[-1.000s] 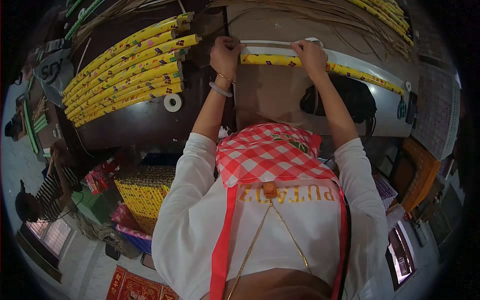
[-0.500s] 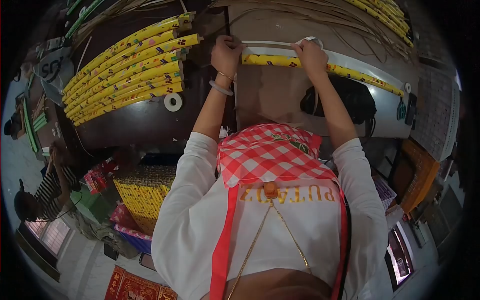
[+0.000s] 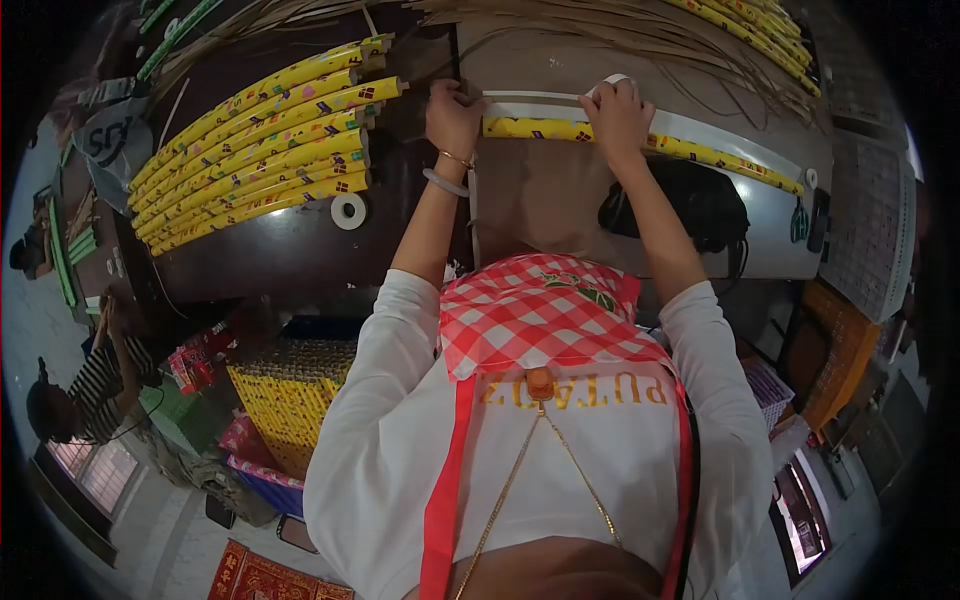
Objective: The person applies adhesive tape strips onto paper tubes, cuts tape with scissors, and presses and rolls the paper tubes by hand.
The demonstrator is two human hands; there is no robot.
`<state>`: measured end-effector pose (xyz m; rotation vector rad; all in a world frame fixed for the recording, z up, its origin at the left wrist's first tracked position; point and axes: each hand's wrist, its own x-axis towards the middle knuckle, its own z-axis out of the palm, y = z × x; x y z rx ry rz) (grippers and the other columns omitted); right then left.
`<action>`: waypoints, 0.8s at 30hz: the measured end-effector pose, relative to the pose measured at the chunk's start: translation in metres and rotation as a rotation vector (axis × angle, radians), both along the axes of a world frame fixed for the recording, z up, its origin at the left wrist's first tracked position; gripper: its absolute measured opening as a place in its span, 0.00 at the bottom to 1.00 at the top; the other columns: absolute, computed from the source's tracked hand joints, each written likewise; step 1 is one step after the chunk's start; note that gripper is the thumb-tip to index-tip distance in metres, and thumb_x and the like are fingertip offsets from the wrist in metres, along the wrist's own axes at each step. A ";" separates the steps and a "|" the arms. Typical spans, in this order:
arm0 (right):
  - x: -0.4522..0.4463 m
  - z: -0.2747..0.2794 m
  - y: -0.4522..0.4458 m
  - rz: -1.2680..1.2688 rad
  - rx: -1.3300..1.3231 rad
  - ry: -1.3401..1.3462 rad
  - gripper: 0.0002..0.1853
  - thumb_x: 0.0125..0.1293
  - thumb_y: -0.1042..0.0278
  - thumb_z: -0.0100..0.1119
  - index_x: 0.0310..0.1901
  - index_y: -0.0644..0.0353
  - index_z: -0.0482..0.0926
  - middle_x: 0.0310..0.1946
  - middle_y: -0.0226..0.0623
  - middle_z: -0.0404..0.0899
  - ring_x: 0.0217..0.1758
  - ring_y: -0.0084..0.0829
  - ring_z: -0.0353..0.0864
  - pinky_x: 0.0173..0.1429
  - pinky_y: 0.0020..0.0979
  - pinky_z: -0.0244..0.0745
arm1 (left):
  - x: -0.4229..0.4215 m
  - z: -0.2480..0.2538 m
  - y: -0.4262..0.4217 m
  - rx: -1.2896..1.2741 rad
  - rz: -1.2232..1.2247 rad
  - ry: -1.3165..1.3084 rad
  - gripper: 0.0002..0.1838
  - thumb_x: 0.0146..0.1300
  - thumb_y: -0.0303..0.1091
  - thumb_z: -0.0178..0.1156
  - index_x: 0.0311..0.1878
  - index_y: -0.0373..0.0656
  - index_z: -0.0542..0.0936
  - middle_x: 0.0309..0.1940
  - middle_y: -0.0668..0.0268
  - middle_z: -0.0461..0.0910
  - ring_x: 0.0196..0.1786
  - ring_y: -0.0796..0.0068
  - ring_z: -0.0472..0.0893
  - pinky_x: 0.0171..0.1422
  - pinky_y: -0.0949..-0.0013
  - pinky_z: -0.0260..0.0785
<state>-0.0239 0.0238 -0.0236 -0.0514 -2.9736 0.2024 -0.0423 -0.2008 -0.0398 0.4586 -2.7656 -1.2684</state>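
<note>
My left hand (image 3: 455,115) is closed in a pinch at the left end of a white strip of tape (image 3: 535,97). The strip runs across to my right hand (image 3: 618,122), whose fingers are closed over a white tape roll (image 3: 622,80), partly covered by them. Just below the strip, a long yellow patterned tube (image 3: 540,128) lies on the table and passes under my right hand toward the right edge. Both hands are at the tube's left half, and the strip appears slightly apart from it.
Several yellow tubes (image 3: 260,135) are stacked at left, beside a loose tape roll (image 3: 348,211). A black bag (image 3: 685,203) lies under my right forearm. Brown strips (image 3: 690,50) cover the back. A crate of tubes (image 3: 285,400) stands lower left, near another person (image 3: 95,390).
My right hand has turned slightly, with its fingers now more spread over the tape roll. The tape stays stretched between both hands, and the view has shifted a little.
</note>
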 end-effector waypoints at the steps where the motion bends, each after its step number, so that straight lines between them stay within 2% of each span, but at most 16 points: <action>1: 0.001 0.004 -0.002 0.013 -0.010 0.050 0.11 0.54 0.56 0.58 0.28 0.54 0.75 0.31 0.32 0.69 0.40 0.34 0.69 0.45 0.39 0.56 | 0.000 -0.002 -0.001 0.000 0.002 0.004 0.28 0.35 0.39 0.72 0.40 0.40 0.73 0.25 0.66 0.78 0.29 0.67 0.79 0.33 0.66 0.71; 2: 0.002 0.007 -0.005 0.027 -0.019 0.099 0.08 0.54 0.60 0.59 0.30 0.55 0.76 0.32 0.34 0.69 0.39 0.35 0.68 0.48 0.39 0.52 | 0.000 -0.005 -0.002 0.004 -0.004 0.012 0.28 0.35 0.39 0.72 0.41 0.40 0.73 0.25 0.66 0.78 0.29 0.67 0.79 0.33 0.66 0.71; 6: 0.006 0.010 -0.018 0.007 0.023 0.205 0.06 0.55 0.63 0.57 0.32 0.54 0.76 0.33 0.32 0.68 0.41 0.36 0.67 0.47 0.40 0.56 | -0.002 -0.003 -0.003 0.023 -0.021 -0.025 0.29 0.34 0.39 0.73 0.41 0.39 0.73 0.25 0.66 0.78 0.29 0.67 0.79 0.34 0.66 0.71; 8: 0.009 0.010 -0.032 0.129 -0.222 0.154 0.06 0.56 0.65 0.55 0.33 0.55 0.75 0.34 0.32 0.70 0.41 0.36 0.68 0.48 0.40 0.59 | -0.003 -0.004 -0.003 0.022 -0.019 -0.017 0.27 0.34 0.38 0.72 0.39 0.41 0.73 0.25 0.67 0.77 0.31 0.66 0.78 0.34 0.64 0.70; 12: 0.013 0.001 -0.072 0.371 -0.337 0.106 0.11 0.57 0.62 0.53 0.40 0.58 0.75 0.43 0.36 0.73 0.45 0.37 0.72 0.48 0.37 0.64 | -0.003 0.000 -0.003 0.014 -0.030 -0.034 0.25 0.34 0.37 0.72 0.38 0.44 0.72 0.24 0.68 0.77 0.32 0.64 0.77 0.34 0.62 0.70; 15: 0.015 0.000 -0.088 0.425 -0.322 0.054 0.13 0.58 0.62 0.53 0.42 0.60 0.74 0.43 0.37 0.73 0.44 0.38 0.72 0.49 0.36 0.65 | -0.004 0.002 -0.004 -0.010 -0.052 -0.045 0.26 0.35 0.39 0.72 0.39 0.43 0.73 0.25 0.68 0.78 0.31 0.65 0.78 0.34 0.64 0.70; 18: 0.019 0.000 -0.081 0.396 -0.279 0.023 0.14 0.58 0.62 0.52 0.42 0.60 0.73 0.43 0.38 0.72 0.44 0.39 0.72 0.49 0.36 0.66 | -0.003 0.004 -0.003 -0.013 -0.055 -0.044 0.27 0.36 0.41 0.72 0.40 0.41 0.74 0.26 0.66 0.79 0.31 0.66 0.79 0.34 0.66 0.71; 21: 0.022 -0.003 -0.062 0.342 -0.271 0.134 0.14 0.58 0.60 0.52 0.38 0.62 0.74 0.40 0.37 0.73 0.43 0.38 0.72 0.49 0.35 0.65 | -0.003 -0.003 -0.005 0.012 -0.044 -0.003 0.25 0.35 0.38 0.72 0.39 0.44 0.73 0.23 0.68 0.77 0.29 0.66 0.78 0.31 0.63 0.70; 24: 0.027 -0.004 -0.032 0.308 -0.289 0.128 0.14 0.60 0.60 0.51 0.40 0.62 0.74 0.40 0.36 0.73 0.44 0.38 0.72 0.51 0.35 0.65 | -0.003 -0.007 -0.006 0.041 -0.062 0.028 0.25 0.35 0.37 0.72 0.39 0.43 0.73 0.23 0.68 0.78 0.29 0.66 0.78 0.31 0.63 0.70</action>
